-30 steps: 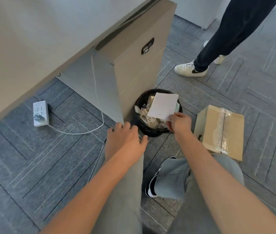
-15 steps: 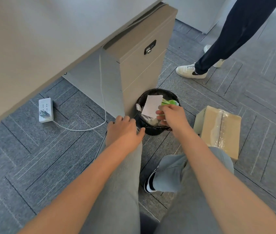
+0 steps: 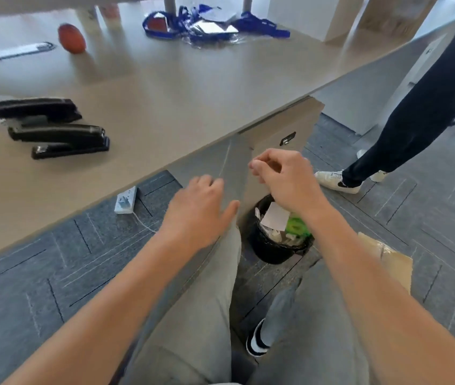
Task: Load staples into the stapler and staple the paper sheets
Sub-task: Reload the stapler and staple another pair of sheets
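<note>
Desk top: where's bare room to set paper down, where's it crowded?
Bare: the wide middle of the desk, between the staplers, the blue lanyard pile and the front edge. Crowded: the left side with the staplers, and the far edge with the lanyards and orange ball.

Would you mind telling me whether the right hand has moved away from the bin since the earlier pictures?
Yes. The right hand has risen from the black bin, leaving the white paper inside.

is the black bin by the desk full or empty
Full. The black bin holds paper scraps up to its rim, with a white sheet and green packaging sticking up above them.
</note>
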Tool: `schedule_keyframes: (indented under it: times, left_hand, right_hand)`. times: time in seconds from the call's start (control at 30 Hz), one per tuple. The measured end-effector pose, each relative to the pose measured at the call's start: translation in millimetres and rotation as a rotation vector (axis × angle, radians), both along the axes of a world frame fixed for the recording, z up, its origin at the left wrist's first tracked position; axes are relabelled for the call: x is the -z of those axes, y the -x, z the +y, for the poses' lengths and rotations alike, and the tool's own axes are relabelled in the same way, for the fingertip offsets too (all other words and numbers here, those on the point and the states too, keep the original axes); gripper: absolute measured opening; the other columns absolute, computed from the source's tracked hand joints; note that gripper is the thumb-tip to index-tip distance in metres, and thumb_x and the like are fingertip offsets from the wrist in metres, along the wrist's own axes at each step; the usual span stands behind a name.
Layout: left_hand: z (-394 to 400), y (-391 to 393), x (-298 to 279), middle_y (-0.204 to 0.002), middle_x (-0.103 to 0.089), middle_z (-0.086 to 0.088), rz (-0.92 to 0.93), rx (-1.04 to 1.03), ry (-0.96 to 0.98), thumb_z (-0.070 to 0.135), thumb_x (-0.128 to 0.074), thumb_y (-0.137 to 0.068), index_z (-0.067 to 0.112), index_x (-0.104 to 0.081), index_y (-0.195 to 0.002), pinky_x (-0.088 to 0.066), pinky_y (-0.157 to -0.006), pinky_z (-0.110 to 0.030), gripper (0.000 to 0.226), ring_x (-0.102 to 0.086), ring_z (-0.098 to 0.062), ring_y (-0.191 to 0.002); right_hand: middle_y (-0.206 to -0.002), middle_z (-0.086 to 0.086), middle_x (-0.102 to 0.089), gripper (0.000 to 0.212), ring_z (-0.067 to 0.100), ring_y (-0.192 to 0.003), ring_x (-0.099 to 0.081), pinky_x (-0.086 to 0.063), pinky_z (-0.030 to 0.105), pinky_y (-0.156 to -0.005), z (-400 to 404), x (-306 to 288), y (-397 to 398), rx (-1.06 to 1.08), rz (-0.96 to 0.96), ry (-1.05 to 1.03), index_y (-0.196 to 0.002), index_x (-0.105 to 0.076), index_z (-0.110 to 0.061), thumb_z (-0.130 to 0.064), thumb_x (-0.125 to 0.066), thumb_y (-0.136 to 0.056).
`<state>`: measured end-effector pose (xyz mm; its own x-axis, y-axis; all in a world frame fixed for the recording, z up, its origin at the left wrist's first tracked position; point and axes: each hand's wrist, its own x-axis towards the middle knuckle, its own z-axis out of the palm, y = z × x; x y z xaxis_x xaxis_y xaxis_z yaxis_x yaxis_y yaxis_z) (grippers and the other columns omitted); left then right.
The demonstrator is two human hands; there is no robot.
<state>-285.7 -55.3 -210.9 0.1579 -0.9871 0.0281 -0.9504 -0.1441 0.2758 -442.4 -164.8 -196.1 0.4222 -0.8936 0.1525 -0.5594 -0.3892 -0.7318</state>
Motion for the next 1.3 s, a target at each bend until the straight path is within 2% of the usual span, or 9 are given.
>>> schedule_keyframes:
  times: [0.07, 0.17, 0.37, 0.57, 0.73, 0.87, 1.07, 1.2, 1.3]
  left_hand:
    - [15.9, -19.5, -24.5, -0.136, -0.054, -0.002, 0.011, -0.033, 0.056, 0.055, -0.043, -0.099, 0.019, -0.047, -0.14, -0.048, -0.096, -0.043, 0.056, -0.05, -0.024, -0.125]
    - [41.1, -51.9, -52.8, -0.133, -0.057, -0.004, 0.02, -0.103, 0.143, 0.055, -0.045, -0.098, 0.018, -0.05, -0.139, -0.05, -0.095, -0.044, 0.055, -0.054, -0.025, -0.12]
    - [91.7, -123.2, -70.8, -0.128, -0.057, -0.006, -0.053, -0.302, 0.22, 0.053, -0.048, -0.096, 0.014, -0.056, -0.133, -0.047, -0.097, -0.046, 0.054, -0.046, -0.027, -0.124]
    - [116.8, -179.7, -65.1, -0.131, -0.052, -0.004, 0.006, -0.454, 0.249, 0.051, -0.05, -0.096, 0.015, -0.05, -0.136, -0.05, -0.092, -0.042, 0.054, -0.049, -0.023, -0.122]
    - [102.5, -213.5, -58.8, -0.143, -0.045, -0.008, -0.05, -0.483, 0.282, 0.04, -0.056, -0.095, 0.012, -0.043, -0.145, -0.042, -0.106, -0.045, 0.059, -0.039, -0.028, -0.132]
    - [85.1, -228.7, -51.4, -0.149, -0.042, -0.005, -0.122, -0.452, 0.222, 0.037, -0.055, -0.096, 0.018, -0.038, -0.15, -0.04, -0.103, -0.043, 0.06, -0.036, -0.026, -0.136]
    - [81.1, -242.2, -43.1, -0.133, -0.059, -0.001, -0.117, -0.498, 0.279, 0.019, -0.059, -0.094, 0.024, -0.05, -0.141, -0.046, -0.091, -0.044, 0.048, -0.051, -0.027, -0.121]
    - [87.1, -250.5, -44.3, -0.122, -0.064, -0.004, -0.094, -0.515, 0.328, 0.01, -0.058, -0.093, 0.022, -0.056, -0.133, -0.049, -0.087, -0.045, 0.041, -0.057, -0.029, -0.11]
    - [94.6, -258.3, -43.6, -0.116, -0.061, -0.005, -0.107, -0.554, 0.364, 0.003, -0.06, -0.089, 0.021, -0.061, -0.132, -0.047, -0.086, -0.043, 0.046, -0.054, -0.03, -0.109]
  right_hand:
    - [-0.069, -0.015, -0.066, 0.016, -0.006, -0.067, -0.061, -0.042, 0.005, -0.064, 7.2, -18.1, -23.2, -0.063, 0.015, 0.057, -0.097, -0.078, -0.019, -0.031, -0.067, -0.098]
    - [-0.071, -0.013, -0.067, 0.016, -0.003, -0.067, -0.06, -0.039, 0.009, -0.062, 16.1, -36.6, -63.8, -0.154, 0.03, 0.108, -0.097, -0.079, -0.017, -0.028, -0.067, -0.097]
    - [-0.094, -0.008, -0.076, 0.015, 0.011, -0.085, -0.069, -0.053, 0.029, -0.087, 39.6, -49.4, -155.2, -0.35, 0.042, 0.161, -0.107, -0.077, -0.024, -0.026, -0.07, -0.093]
    - [-0.122, -0.004, -0.052, 0.05, 0.019, -0.1, -0.063, -0.044, 0.032, -0.089, 57.3, -42.2, -239.2, -0.491, 0.183, 0.123, -0.144, -0.054, -0.023, -0.02, -0.068, -0.096]
    - [-0.117, 0.003, -0.054, 0.04, 0.027, -0.104, -0.061, -0.041, 0.031, -0.089, 51.9, -34.6, -275.6, -0.49, 0.148, 0.134, -0.131, -0.062, -0.027, -0.007, -0.059, -0.096]
    - [-0.119, 0.0, -0.06, 0.045, 0.023, -0.098, -0.06, -0.045, 0.033, -0.089, 44.1, -32.4, -289.9, -0.519, 0.091, 0.14, -0.132, -0.063, -0.027, -0.004, -0.057, -0.093]
    - [-0.13, -0.002, -0.062, 0.043, 0.019, -0.109, -0.062, -0.038, 0.026, -0.088, 21.6, -37.0, -327.2, -0.434, 0.043, 0.178, -0.137, -0.059, -0.022, -0.012, -0.059, -0.095]
    - [-0.147, 0.003, -0.055, 0.054, 0.019, -0.136, -0.05, -0.03, 0.02, -0.1, 14.7, -49.4, -360.6, -0.568, 0.055, 0.117, -0.147, -0.054, -0.021, -0.004, -0.055, -0.096]
    - [-0.145, 0.002, -0.06, 0.056, 0.019, -0.135, -0.052, -0.037, 0.023, -0.102, 14.6, -56.5, -377.7, -0.711, 0.105, 0.082, -0.145, -0.057, -0.022, -0.001, -0.053, -0.093]
